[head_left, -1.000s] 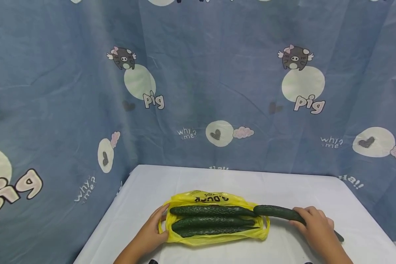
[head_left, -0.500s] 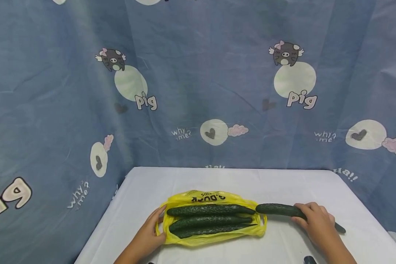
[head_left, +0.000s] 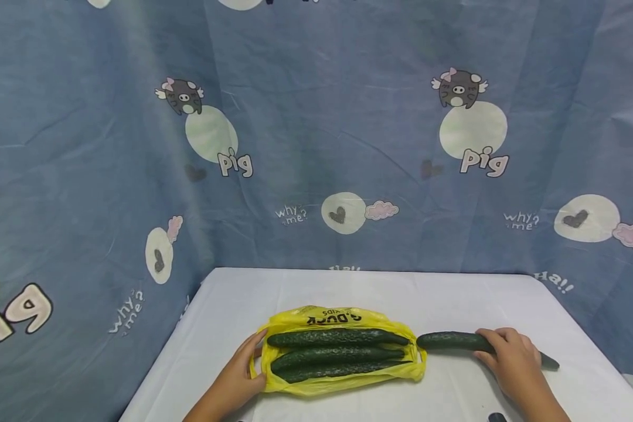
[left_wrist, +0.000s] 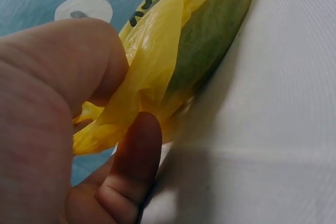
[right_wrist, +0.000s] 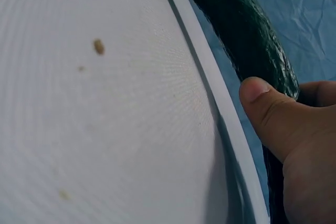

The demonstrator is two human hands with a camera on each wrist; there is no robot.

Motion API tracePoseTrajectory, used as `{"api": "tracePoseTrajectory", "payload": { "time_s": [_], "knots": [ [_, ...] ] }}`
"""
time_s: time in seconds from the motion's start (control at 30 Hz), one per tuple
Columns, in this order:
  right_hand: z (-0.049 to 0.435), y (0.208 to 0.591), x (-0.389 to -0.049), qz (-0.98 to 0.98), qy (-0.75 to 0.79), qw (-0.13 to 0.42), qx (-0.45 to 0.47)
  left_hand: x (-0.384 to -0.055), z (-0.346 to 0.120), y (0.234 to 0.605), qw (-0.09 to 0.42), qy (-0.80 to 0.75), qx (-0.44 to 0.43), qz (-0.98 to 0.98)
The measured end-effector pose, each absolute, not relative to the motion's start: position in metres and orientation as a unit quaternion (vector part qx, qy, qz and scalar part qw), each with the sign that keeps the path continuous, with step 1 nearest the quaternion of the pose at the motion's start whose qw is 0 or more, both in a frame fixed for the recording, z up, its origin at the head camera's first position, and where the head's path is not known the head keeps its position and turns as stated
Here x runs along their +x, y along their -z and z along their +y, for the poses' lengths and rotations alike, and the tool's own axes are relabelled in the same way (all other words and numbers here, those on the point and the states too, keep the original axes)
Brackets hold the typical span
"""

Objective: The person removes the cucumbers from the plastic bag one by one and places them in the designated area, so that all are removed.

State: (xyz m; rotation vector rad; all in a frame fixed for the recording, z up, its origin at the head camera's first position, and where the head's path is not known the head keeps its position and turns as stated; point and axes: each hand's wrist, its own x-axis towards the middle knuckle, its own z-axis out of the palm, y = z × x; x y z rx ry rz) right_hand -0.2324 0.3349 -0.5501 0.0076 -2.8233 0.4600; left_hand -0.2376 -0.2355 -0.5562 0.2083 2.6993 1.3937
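Two hands are at work, each with its fingers bent round something. The left hand (head_left: pixel 245 369) holds the left end of the bag (head_left: pixel 316 388) between its thumb and curved fingers, plastic filling the space between them. The right hand (head_left: pixel 514 360) grips the loose cucumber (head_left: pixel 448 341), thumb on one side and fingers over the other. Compared with a second ago, the loose cucumber has shifted right: its blunt end then met the tip of the back cucumber in the bag, and now lies apart from it, at the bag's right edge; whether it touches the plastic I cannot tell. The left hand keeps its place on the bag.

The loose cucumber is dark green, gently bent, bumpy and glossy, narrowing beyond the right hand. Three packed cucumbers (head_left: pixel 337 354) lie lengthwise, side by side, in the bag's opening. The bag is thin, wrinkled yellow plastic, translucent enough for green to show through, with black lettering along its far side and a handle loop at the right end.

Under them is a white table (head_left: pixel 438 293), finely ribbed up close, with a brown speck (right_wrist: pixel 99 46). Behind hangs a creased blue curtain (head_left: pixel 348 146), printed with winged pigs, pale discs, clouds and words.
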Motion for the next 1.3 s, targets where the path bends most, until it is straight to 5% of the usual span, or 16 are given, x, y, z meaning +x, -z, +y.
{"api": "tracePoseTrajectory", "payload": {
  "time_s": [1.3],
  "knots": [
    [0.3392, 0.5541, -0.2346, -0.979, -0.17, 0.109, -0.04, -0.2377, -0.2347, 0.5556, 0.049, -0.448, 0.065, 0.89]
  ]
}}
